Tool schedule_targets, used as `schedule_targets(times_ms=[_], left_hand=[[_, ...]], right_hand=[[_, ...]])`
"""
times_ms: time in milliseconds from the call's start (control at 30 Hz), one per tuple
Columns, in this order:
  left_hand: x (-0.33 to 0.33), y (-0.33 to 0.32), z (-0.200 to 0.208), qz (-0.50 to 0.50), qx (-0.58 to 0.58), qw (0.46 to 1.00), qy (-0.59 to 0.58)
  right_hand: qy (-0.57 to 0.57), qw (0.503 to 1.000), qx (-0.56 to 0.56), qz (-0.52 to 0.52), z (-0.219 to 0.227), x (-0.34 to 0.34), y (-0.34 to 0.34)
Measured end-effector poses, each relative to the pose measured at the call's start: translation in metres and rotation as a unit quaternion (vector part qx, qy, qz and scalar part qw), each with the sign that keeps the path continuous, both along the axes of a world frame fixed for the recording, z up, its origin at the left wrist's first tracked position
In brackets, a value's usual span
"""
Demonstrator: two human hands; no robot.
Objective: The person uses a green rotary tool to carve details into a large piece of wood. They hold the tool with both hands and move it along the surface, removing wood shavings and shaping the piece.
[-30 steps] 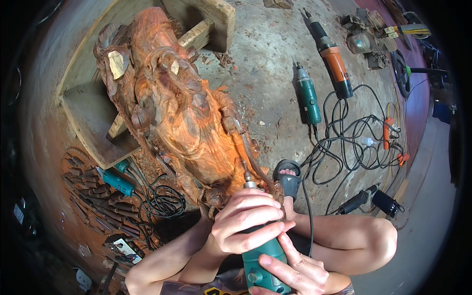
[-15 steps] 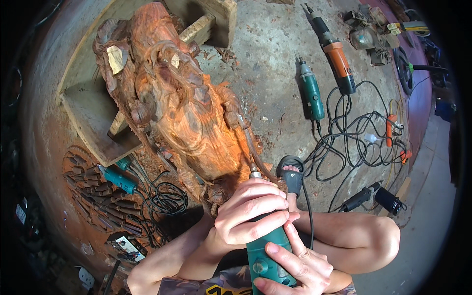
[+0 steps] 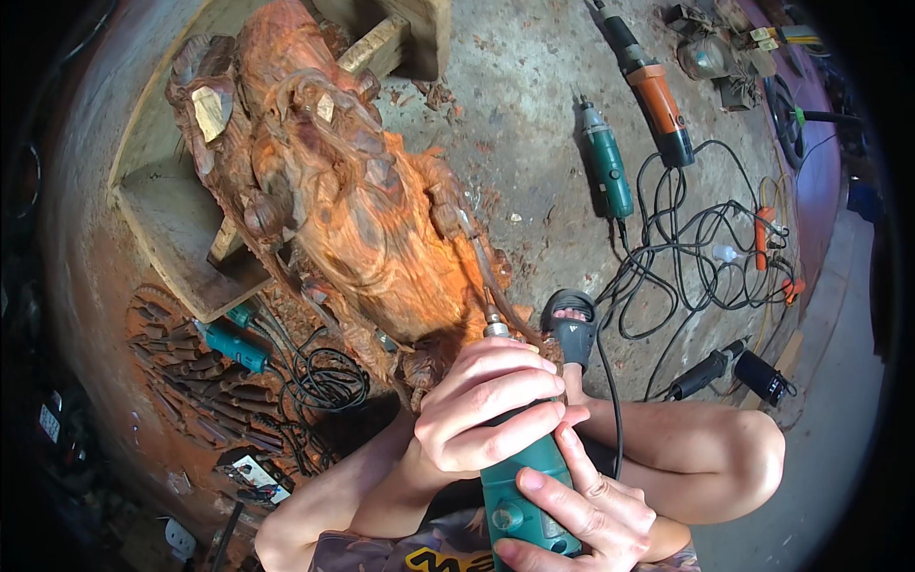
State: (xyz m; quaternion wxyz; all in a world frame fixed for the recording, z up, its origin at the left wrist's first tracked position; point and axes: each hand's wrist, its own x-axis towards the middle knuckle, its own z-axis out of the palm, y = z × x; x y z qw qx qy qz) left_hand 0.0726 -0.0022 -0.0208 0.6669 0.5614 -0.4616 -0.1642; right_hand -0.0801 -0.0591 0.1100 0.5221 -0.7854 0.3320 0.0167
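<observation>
Carving (image 3: 357, 214) of reddish wood lies ahead of the grip and mostly to its left, tilted over a wooden frame (image 3: 181, 272) on the floor (image 3: 515, 114). Its long axis runs slantwise, from the far left down toward the person's legs, so the near end comes close to the fingers. The left hand (image 3: 491, 410) is the nearer one, just short of that end; the right hand (image 3: 591, 515) sits further back, lower and to the right.

Both hands hold one green grinder (image 3: 505, 491): the left grip is wrapped closely about its front, fingers curled over the top, while the right grip clasps the rear of the body. The grinder lies between the person's bent legs, its long axis running nearly straight away from the lap with a slight lean left. It points forward, and the thin bit (image 3: 492, 310) reaches the carving's near right edge, beside a slender carved strand (image 3: 489, 272); whether metal and wood touch cannot be told. A sandal (image 3: 572, 336) stands just right of that edge, and a second green grinder (image 3: 607, 170) lies well apart on the floor.
</observation>
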Motion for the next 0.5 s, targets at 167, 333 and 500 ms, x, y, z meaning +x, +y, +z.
schedule_targets(times_ms=[167,333,500], left_hand=[[0.004,-0.001,-0.011,0.012,-0.030,0.999,-0.017],[0.000,0.000,-0.005,0.009,-0.002,1.000,-0.020],[0.001,0.002,-0.005,0.016,-0.004,1.000,-0.016]], right_hand=[[-0.226,0.880,-0.318,0.269,-0.029,0.005,-0.031],[-0.345,0.589,-0.561,0.468,-0.041,0.006,-0.081],[-0.316,0.770,-0.440,0.337,-0.041,0.009,-0.072]])
